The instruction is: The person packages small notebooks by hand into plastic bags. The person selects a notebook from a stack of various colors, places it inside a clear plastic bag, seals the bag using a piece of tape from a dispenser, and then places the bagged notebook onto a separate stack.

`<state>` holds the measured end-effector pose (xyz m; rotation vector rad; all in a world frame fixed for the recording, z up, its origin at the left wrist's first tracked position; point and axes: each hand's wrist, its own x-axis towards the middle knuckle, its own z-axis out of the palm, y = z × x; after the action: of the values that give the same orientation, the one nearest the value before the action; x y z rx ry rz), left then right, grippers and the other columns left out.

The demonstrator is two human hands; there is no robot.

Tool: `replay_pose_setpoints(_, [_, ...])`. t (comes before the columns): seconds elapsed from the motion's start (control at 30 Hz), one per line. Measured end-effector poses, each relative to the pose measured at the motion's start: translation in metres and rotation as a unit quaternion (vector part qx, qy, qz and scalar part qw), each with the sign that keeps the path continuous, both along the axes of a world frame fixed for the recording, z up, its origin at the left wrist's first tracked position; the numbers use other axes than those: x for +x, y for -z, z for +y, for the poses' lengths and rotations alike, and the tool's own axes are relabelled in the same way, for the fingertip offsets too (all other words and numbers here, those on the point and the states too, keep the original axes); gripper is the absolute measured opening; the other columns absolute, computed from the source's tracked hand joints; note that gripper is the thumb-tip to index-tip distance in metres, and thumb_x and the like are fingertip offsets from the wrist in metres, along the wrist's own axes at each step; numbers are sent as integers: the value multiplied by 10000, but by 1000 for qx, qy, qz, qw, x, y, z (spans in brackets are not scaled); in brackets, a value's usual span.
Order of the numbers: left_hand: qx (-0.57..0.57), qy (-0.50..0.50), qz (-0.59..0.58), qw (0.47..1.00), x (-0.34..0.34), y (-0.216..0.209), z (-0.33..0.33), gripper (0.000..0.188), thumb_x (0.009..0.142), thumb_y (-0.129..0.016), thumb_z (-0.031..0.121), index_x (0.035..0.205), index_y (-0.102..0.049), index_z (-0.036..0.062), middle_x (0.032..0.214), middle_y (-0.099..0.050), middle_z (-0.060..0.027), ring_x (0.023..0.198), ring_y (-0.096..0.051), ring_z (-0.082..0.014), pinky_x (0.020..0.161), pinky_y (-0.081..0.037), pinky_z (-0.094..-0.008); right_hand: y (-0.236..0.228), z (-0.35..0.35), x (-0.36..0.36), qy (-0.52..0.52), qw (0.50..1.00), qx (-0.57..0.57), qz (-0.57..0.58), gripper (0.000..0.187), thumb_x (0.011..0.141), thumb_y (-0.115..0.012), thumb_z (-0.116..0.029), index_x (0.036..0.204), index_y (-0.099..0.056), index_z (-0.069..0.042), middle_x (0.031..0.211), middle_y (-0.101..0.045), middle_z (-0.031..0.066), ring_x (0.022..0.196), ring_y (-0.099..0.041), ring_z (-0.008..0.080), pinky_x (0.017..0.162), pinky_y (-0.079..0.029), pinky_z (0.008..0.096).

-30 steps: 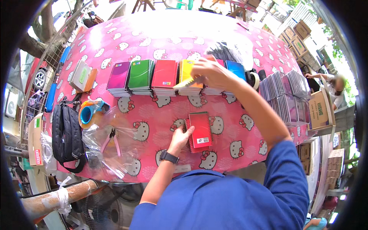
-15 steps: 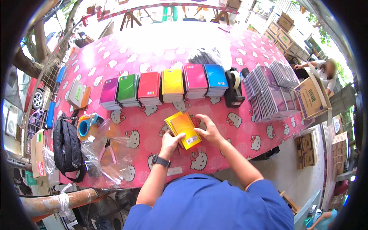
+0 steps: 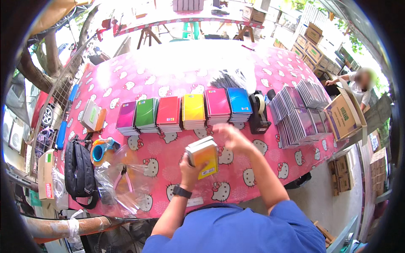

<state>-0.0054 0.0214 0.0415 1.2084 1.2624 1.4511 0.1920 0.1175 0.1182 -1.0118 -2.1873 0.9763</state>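
Note:
My left hand (image 3: 190, 169) grips a small stack of spiral notebooks (image 3: 206, 157) above the pink patterned tablecloth. The top cover is yellow with a small white label, and the page edges tilt up toward the far side. To the right of the stack, my right hand (image 3: 233, 139) is off the notebooks with fingers stretched, slightly blurred. Beyond both hands runs a row of notebook piles: purple (image 3: 127, 115), green (image 3: 146, 113), red (image 3: 168, 111), yellow (image 3: 193, 109), pink (image 3: 217, 102) and blue (image 3: 239, 101). My right fingertips are nearest the yellow and pink piles.
A black tape dispenser (image 3: 258, 114) ends the row. Wrapped notebook bundles (image 3: 297, 111) and a carton (image 3: 342, 116) beside another person (image 3: 363, 86) are at right. At left lie a black bag (image 3: 80, 173), pink-handled pliers (image 3: 124, 179), clear plastic, and blue tape (image 3: 99, 152).
My right hand has let go of the notebooks and moved away toward the row. My left hand has tilted the stack so its page edges show. The head view has shifted slightly.

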Motion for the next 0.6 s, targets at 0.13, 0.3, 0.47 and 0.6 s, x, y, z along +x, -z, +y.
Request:
replay_pose_setpoints(0.13, [-161, 39, -144, 976, -9, 7, 4, 493, 686, -797, 226, 1011, -541, -43, 936, -654, -128, 838, -635, -179, 746, -512, -306, -12, 72, -39, 224, 919, 267, -186, 490, 711, -728, -279, 1081, -529, -26, 1057, -549, 156, 1012, -512, 320, 883, -425, 392])
replay_pose_setpoints(0.3, [-279, 3, 186, 942, -8, 5, -1, 667, 649, -785, 402, 1036, -532, -78, 935, -659, -180, 889, -642, -232, 770, -501, -335, 1, 99, -55, 129, 886, 219, -388, 403, 709, -706, -318, 1025, -601, -92, 1027, -550, 160, 971, -542, 319, 807, -476, 389])
replay_pose_setpoints(0.47, [-227, -9, 88, 970, -18, 22, 5, 559, 720, -717, 388, 1013, -566, -63, 958, -652, -196, 891, -641, -249, 785, -490, -351, -13, 99, -51, 65, 890, 189, -410, 255, 795, -523, -157, 1029, -625, -145, 1051, -541, 189, 986, -534, 346, 816, -476, 397])
replay_pose_setpoints(0.6, [-211, 71, -42, 974, -30, 34, 6, 435, 775, -645, 283, 1080, -581, -19, 984, -648, -117, 900, -609, -196, 818, -468, -314, -16, 88, -65, 85, 881, 185, -426, 292, 796, -539, -126, 1082, -594, -138, 1113, -508, 196, 992, -533, 344, 813, -486, 394])
